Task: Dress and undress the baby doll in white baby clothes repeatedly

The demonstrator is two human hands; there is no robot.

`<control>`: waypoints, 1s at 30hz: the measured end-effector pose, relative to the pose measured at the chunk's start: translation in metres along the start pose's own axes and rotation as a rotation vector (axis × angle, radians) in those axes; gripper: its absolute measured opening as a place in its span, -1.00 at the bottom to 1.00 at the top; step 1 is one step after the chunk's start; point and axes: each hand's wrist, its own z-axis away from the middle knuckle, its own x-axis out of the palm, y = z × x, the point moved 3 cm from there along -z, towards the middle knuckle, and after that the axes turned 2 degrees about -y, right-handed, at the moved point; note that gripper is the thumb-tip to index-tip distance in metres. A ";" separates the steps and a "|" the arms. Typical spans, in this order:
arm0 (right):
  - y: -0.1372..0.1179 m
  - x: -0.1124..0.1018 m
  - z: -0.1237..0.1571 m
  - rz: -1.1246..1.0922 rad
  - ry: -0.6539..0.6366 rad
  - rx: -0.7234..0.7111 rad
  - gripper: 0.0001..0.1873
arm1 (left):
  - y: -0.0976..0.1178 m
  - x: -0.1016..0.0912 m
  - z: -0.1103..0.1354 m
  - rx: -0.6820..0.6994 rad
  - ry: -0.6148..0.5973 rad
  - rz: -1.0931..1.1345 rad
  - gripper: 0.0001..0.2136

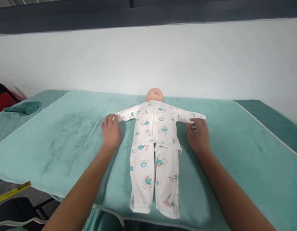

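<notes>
A baby doll [154, 94] lies on its back in the middle of the bed, its head towards the wall. It wears a white buttoned top [144, 123] with teal and pink cartoon prints and matching trousers [142, 179], the legs pointing towards me. The doll's own hands and feet do not show. My left hand [111, 131] has its fingers curled at the cuff of the sleeve on the left. On the other side, my right hand [198, 134] has its fingers bent around the cuff of the sleeve on the right. Both sleeves lie stretched outward.
A teal plush sheet [73, 134] covers the bed, with a pale wall [143, 61] behind it. At the far left are a red and black bag [4, 100] and a small teal cushion [23, 108]. A black chair [16, 211] and yellow tape [12, 192] show below left.
</notes>
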 end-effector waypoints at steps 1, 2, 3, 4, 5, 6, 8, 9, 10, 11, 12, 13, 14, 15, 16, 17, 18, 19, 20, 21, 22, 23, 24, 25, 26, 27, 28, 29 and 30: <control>-0.008 0.005 0.007 -0.060 -0.048 0.035 -0.62 | 0.009 0.000 0.006 0.080 -0.009 0.036 -0.47; -0.016 0.010 0.014 -0.102 -0.090 0.065 -0.60 | 0.017 0.001 0.011 0.134 -0.027 0.089 -0.48; -0.023 0.014 0.020 -0.123 -0.131 0.076 -0.59 | 0.022 0.003 0.016 0.154 -0.044 0.152 -0.48; -0.030 0.017 0.025 -0.122 -0.175 0.063 -0.59 | 0.025 0.004 0.021 0.144 -0.057 0.220 -0.49; -0.035 0.020 0.030 -0.104 -0.224 0.035 -0.60 | 0.026 0.005 0.024 0.123 -0.067 0.285 -0.50; -0.040 0.022 0.033 -0.072 -0.275 -0.004 -0.61 | 0.027 0.005 0.027 0.110 -0.084 0.343 -0.51; -0.044 0.024 0.039 0.018 -0.365 -0.088 -0.62 | 0.028 0.004 0.033 0.144 -0.154 0.429 -0.50; -0.045 0.025 0.040 0.065 -0.391 -0.125 -0.62 | 0.030 0.003 0.035 0.179 -0.197 0.461 -0.49; -0.045 0.025 0.041 0.110 -0.399 -0.153 -0.63 | 0.032 0.001 0.038 0.210 -0.234 0.491 -0.48; -0.045 0.025 0.042 0.147 -0.398 -0.174 -0.63 | 0.034 -0.002 0.040 0.228 -0.262 0.526 -0.48; -0.045 0.025 0.042 0.172 -0.394 -0.190 -0.64 | 0.036 -0.004 0.041 0.232 -0.282 0.562 -0.49; -0.044 0.025 0.042 0.182 -0.395 -0.205 -0.64 | 0.038 -0.006 0.042 0.225 -0.295 0.595 -0.51; -0.045 0.026 0.042 0.179 -0.407 -0.225 -0.64 | 0.041 -0.007 0.043 0.216 -0.308 0.619 -0.53; -0.045 0.027 0.043 0.168 -0.431 -0.250 -0.62 | 0.044 -0.008 0.043 0.212 -0.327 0.631 -0.55; -0.046 0.028 0.043 0.155 -0.463 -0.278 -0.60 | 0.048 -0.008 0.043 0.211 -0.347 0.628 -0.57; -0.047 0.028 0.043 0.146 -0.494 -0.304 -0.58 | 0.052 -0.007 0.043 0.213 -0.363 0.615 -0.58; -0.048 0.029 0.043 0.145 -0.517 -0.324 -0.57 | 0.055 -0.006 0.043 0.217 -0.376 0.597 -0.59; -0.048 0.029 0.043 0.148 -0.533 -0.338 -0.56 | 0.059 -0.006 0.042 0.221 -0.386 0.578 -0.58; -0.049 0.030 0.043 0.150 -0.544 -0.345 -0.55 | 0.061 -0.005 0.042 0.222 -0.392 0.562 -0.57; -0.049 0.030 0.042 0.148 -0.554 -0.348 -0.54 | 0.064 -0.004 0.041 0.220 -0.396 0.552 -0.57; -0.049 0.031 0.042 0.144 -0.560 -0.348 -0.54 | 0.065 -0.004 0.039 0.215 -0.399 0.548 -0.56; -0.048 0.032 0.041 0.139 -0.564 -0.348 -0.53 | 0.067 -0.003 0.038 0.211 -0.403 0.548 -0.55; -0.049 0.033 0.040 0.134 -0.564 -0.348 -0.52 | 0.068 -0.003 0.036 0.208 -0.406 0.551 -0.55; -0.049 0.034 0.038 0.132 -0.561 -0.350 -0.51 | 0.069 -0.003 0.034 0.209 -0.409 0.555 -0.56; -0.049 0.035 0.037 0.135 -0.556 -0.351 -0.50 | 0.069 -0.003 0.032 0.210 -0.412 0.560 -0.56; -0.049 0.036 0.036 0.145 -0.550 -0.353 -0.49 | 0.070 -0.002 0.030 0.210 -0.413 0.566 -0.56; -0.049 0.037 0.036 0.160 -0.548 -0.358 -0.47 | 0.070 -0.002 0.029 0.208 -0.412 0.573 -0.56; -0.049 0.038 0.035 0.183 -0.548 -0.362 -0.46 | 0.070 -0.002 0.027 0.207 -0.408 0.581 -0.57; -0.048 0.038 0.036 0.210 -0.549 -0.364 -0.45 | 0.069 -0.002 0.026 0.205 -0.401 0.591 -0.57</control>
